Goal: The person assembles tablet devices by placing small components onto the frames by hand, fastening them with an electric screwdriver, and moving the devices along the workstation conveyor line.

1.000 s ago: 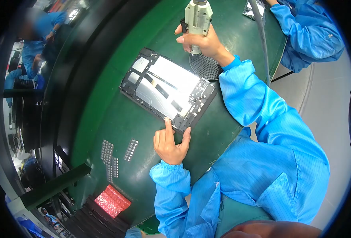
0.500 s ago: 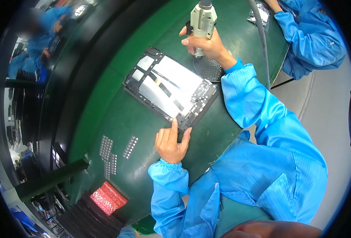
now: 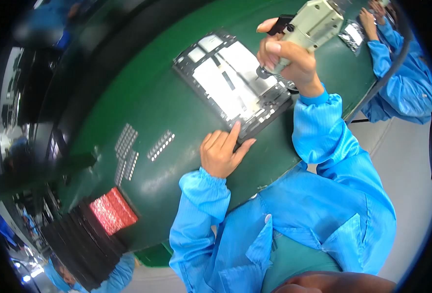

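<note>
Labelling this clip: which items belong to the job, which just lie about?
In use:
- opened flat device, left hand touching it
- pistol-shaped tool, in right hand

Probably lying about, untouched:
- dotted strips
- red bubble wrap
- silvery packet

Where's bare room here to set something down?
Bare green tabletop shows between the flat black-and-silver device and grey dotted strips, and between the shiny red package and blue left sleeve. Crowded: around the right hand, gripping a pale pistol-shaped tool.

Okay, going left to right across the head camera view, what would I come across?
Red wrapped pack, lone dotted strip, opened flat device, pale power tool, silvery packet, co-worker's blue sleeve.
</note>
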The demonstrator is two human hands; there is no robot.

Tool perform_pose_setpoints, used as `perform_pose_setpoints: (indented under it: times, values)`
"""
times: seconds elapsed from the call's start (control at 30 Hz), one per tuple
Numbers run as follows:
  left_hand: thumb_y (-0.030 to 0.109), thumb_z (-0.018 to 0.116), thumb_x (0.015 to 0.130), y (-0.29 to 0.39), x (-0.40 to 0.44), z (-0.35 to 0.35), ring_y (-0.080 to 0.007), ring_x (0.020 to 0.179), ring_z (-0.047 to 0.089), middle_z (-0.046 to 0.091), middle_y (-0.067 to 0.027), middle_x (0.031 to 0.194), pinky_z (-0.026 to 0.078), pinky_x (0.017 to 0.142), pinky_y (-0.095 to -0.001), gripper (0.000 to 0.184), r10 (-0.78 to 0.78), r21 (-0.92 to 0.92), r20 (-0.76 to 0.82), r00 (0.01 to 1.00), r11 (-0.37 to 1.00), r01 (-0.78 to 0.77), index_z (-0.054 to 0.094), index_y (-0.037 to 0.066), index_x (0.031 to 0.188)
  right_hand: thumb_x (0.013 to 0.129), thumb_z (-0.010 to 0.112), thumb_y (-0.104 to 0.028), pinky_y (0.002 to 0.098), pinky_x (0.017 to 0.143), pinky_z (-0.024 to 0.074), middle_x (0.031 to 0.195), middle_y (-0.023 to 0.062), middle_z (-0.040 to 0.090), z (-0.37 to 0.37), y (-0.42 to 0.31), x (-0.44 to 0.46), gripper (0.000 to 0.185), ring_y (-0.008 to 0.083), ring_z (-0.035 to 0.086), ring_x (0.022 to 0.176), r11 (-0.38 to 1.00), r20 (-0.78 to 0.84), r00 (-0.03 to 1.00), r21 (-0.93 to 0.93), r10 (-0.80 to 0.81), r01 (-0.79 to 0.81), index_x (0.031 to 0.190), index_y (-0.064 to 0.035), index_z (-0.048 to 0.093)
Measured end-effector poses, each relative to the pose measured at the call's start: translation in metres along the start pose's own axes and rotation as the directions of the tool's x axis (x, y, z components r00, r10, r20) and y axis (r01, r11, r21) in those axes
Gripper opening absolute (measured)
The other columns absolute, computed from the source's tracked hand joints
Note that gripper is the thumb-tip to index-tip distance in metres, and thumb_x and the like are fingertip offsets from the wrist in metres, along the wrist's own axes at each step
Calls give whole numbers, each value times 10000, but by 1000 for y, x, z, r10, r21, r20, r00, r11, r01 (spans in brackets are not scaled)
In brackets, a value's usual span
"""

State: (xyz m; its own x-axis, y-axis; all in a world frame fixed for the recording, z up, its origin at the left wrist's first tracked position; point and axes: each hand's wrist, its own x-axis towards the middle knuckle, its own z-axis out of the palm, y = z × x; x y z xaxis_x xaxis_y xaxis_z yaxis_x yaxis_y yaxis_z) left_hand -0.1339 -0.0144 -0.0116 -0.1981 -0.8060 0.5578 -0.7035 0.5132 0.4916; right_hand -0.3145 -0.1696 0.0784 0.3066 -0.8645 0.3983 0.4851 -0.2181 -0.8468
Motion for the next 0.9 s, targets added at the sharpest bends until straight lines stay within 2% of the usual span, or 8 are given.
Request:
perform_pose_setpoints:
  times: [0.07,0.17,0.3,0.5,0.9]
  values:
    - [220,827,626,1,0,-1,-189,500,479,498,-34,558,357,474,-317,477,-5,2,-3,1000,1000,5,660,-13,1007,761,626,-74,276,489,441,594,82,572,21,5,-10,315,148,551,519,999,65,997,27,33,-34,1024,87,563]
    - [233,822,629,-1,1,0,-195,499,474,495,-37,558,358,474,-322,474,1,-5,-12,1000,1000,-1,663,-18,998,757,642,-54,248,489,444,625,68,592,49,11,-21,309,115,556,530,982,143,973,37,180,-187,1028,75,567]
    - [251,817,629,0,1,-2,-199,502,463,490,-38,566,357,477,-333,476,-1,17,0,1000,1000,1,668,-12,997,754,693,-55,224,469,432,635,29,570,65,21,-27,311,86,537,517,973,211,950,-28,228,-227,1027,35,576]
    - [271,797,643,-2,0,-2,-190,535,496,497,-46,590,370,492,-330,481,-3,38,26,1000,999,2,655,6,1018,750,704,-49,221,470,427,643,20,567,70,31,-31,312,76,533,523,946,201,926,-6,320,-325,1024,26,574]
    - [269,789,645,-2,0,-3,-181,534,485,472,-28,573,366,503,-326,477,-4,36,29,1000,999,3,655,5,1018,762,689,-37,219,474,425,659,10,568,70,35,-31,297,70,530,530,954,225,928,-49,298,-294,1028,26,572]
